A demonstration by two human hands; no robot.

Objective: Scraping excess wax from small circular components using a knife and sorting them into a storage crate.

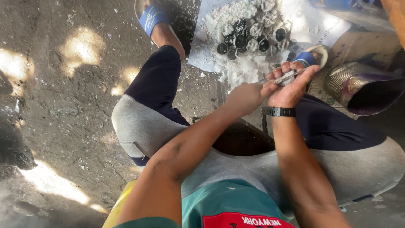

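Both hands meet over the paper sheet [314,25]: right hand [289,90] has its grip clamped on a small grey piece [286,77], left hand [244,98] pinching its near end. Keeping the work above the scrap heap [249,31] seems wise.

Ground left of the knees open, dirt only. Ahead, pile of small round pieces [249,31] covers the paper sheet [312,25]; metal can [358,86] blocks its right edge.
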